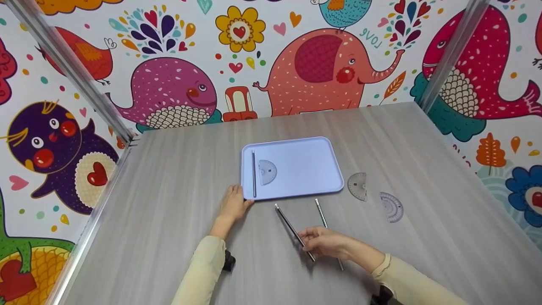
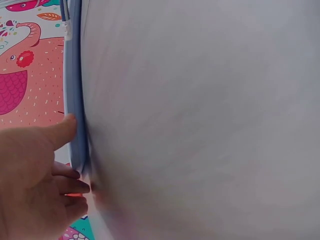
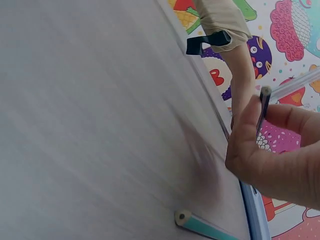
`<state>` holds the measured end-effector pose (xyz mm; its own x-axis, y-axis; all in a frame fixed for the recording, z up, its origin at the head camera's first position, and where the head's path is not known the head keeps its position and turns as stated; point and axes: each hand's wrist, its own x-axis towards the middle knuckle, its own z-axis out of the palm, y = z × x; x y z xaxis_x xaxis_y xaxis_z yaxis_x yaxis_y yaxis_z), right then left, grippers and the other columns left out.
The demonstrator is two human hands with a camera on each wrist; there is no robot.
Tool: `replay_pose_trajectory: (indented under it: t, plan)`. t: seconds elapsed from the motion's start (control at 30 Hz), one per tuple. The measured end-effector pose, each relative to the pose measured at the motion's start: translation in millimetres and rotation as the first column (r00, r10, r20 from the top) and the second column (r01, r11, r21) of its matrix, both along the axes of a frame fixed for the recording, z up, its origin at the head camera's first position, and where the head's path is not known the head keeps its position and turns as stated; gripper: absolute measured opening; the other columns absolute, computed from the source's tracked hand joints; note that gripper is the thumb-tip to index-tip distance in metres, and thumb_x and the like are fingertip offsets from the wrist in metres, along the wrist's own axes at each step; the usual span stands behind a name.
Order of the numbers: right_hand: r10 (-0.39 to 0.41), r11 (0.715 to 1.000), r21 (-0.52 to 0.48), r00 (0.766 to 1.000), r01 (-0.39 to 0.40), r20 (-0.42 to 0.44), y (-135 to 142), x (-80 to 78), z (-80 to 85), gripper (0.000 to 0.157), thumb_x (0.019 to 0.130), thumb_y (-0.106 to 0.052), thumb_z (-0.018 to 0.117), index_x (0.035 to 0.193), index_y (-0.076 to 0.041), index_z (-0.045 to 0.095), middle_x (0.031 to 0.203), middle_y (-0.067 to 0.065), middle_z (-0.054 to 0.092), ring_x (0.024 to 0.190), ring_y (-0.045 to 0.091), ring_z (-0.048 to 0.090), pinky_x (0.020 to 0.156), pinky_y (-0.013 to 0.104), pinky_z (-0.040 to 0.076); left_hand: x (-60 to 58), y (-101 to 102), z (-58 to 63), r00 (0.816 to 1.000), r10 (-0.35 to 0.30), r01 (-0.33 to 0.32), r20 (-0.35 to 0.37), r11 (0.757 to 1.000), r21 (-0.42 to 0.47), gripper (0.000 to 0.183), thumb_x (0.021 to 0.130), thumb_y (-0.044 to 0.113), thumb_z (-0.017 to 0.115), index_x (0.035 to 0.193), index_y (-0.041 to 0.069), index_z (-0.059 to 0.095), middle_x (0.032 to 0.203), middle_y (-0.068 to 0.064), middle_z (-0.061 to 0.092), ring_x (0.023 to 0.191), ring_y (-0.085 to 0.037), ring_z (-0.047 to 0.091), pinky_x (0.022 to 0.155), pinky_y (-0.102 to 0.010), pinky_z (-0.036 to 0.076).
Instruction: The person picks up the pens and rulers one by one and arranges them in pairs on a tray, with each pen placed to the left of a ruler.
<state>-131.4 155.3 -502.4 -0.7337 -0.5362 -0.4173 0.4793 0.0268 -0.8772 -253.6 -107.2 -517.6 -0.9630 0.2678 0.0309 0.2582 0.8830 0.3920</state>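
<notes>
My left hand (image 1: 232,205) rests at the near left corner of a pale blue tray (image 1: 300,169). In the left wrist view its thumb (image 2: 64,131) touches the tray's side, with the other fingers round the corner. A dark pencil (image 1: 254,173) and a clear protractor (image 1: 267,172) lie inside the tray on the left. My right hand (image 1: 328,242) pinches another dark pencil (image 1: 292,228) between thumb and fingers, tilted above the table in front of the tray. Beneath that hand a green pencil (image 1: 322,214) lies on the table, partly hidden.
Two more clear protractors lie on the table right of the tray, one near its corner (image 1: 358,186), the other a purplish protractor (image 1: 392,207) farther right. A cartoon-printed wall (image 1: 245,63) and metal posts (image 1: 455,55) bound the wood-grain table (image 1: 178,178).
</notes>
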Motion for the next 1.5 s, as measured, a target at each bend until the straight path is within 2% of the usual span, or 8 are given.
replay_pose_trajectory:
  t: [0.13,0.43,0.67,0.8,1.27,1.4,1.43,1.5]
  plan:
    - [0.019,0.999,-0.030,0.999,-0.018,0.033,1.3,-2.4,2.2,0.045,0.079,0.002,0.055,0.121,0.008,0.040,0.081,-0.002,0.052,0.071,0.005,0.052,0.059,0.018,0.046,0.0,-0.5,-0.1,1.000,-0.001,0.001,0.005,1.000,-0.004,0.060,0.088,0.024,0.059,0.126,-0.018,0.038,0.130,-0.033,0.040,0.127,-0.041,0.031,0.107,-0.044,0.025]
    - [0.036,0.996,-0.081,0.999,-0.033,0.041,2.3,-6.4,7.3,0.046,0.082,-0.001,0.056,0.124,0.007,0.039,0.082,-0.005,0.054,0.071,0.003,0.054,0.059,0.018,0.047,1.2,-0.8,0.0,1.000,-0.003,0.003,0.022,1.000,0.000,0.061,0.088,0.024,0.058,0.127,-0.019,0.036,0.131,-0.033,0.038,0.128,-0.041,0.029,0.108,-0.044,0.023]
    - [0.044,0.993,-0.108,0.998,-0.039,0.043,-2.3,-9.4,10.2,0.045,0.084,-0.004,0.055,0.125,0.007,0.040,0.080,-0.006,0.057,0.069,0.003,0.054,0.061,0.020,0.048,1.4,-0.9,-0.3,0.998,-0.015,0.015,-0.060,1.000,-0.001,0.056,0.085,0.024,0.062,0.120,-0.017,0.044,0.120,-0.029,0.048,0.119,-0.039,0.039,0.102,-0.043,0.032]
    - [0.033,0.993,-0.114,0.998,-0.027,0.048,-5.7,-10.3,10.4,0.046,0.084,-0.004,0.055,0.125,0.009,0.040,0.078,-0.005,0.056,0.067,0.003,0.054,0.059,0.020,0.049,1.1,-1.0,-0.7,0.997,-0.018,0.018,-0.079,1.000,0.000,0.054,0.085,0.023,0.062,0.119,-0.016,0.045,0.117,-0.028,0.050,0.116,-0.038,0.041,0.101,-0.042,0.033]
    - [0.010,0.996,-0.084,1.000,-0.008,0.029,-8.8,-22.6,13.5,0.049,0.083,-0.003,0.055,0.127,0.010,0.036,0.075,-0.005,0.057,0.064,0.003,0.054,0.057,0.019,0.049,0.5,-0.3,-1.6,1.000,-0.006,0.006,-0.003,1.000,0.007,0.058,0.089,0.022,0.058,0.126,-0.018,0.038,0.129,-0.033,0.040,0.125,-0.041,0.033,0.107,-0.044,0.025]
    - [0.002,0.998,-0.066,1.000,-0.001,0.022,-9.7,-26.2,13.9,0.048,0.083,-0.003,0.055,0.126,0.009,0.037,0.074,-0.005,0.057,0.063,0.003,0.054,0.058,0.019,0.049,-1.7,-1.8,-6.3,1.000,-0.009,0.011,-0.027,0.999,0.046,0.057,0.088,0.022,0.059,0.124,-0.018,0.040,0.126,-0.033,0.043,0.123,-0.041,0.035,0.106,-0.045,0.027]
    - [-0.001,0.998,-0.063,1.000,0.002,0.021,-10.0,-27.2,14.0,0.048,0.083,-0.003,0.055,0.126,0.009,0.037,0.075,-0.005,0.057,0.063,0.003,0.054,0.057,0.019,0.049,-3.0,-2.8,-11.0,0.998,-0.017,0.020,-0.066,0.999,0.050,0.059,0.089,0.027,0.057,0.122,-0.019,0.040,0.123,-0.033,0.045,0.120,-0.041,0.037,0.106,-0.043,0.026]
    - [-0.006,0.998,-0.059,1.000,0.007,0.019,-10.5,-29.4,14.6,0.047,0.083,-0.003,0.055,0.125,0.008,0.038,0.075,-0.005,0.057,0.062,0.003,0.054,0.058,0.019,0.049,-3.7,-3.6,-12.8,0.997,-0.020,0.023,-0.075,0.999,0.048,0.060,0.088,0.028,0.058,0.121,-0.019,0.041,0.121,-0.033,0.046,0.119,-0.040,0.037,0.106,-0.042,0.027]
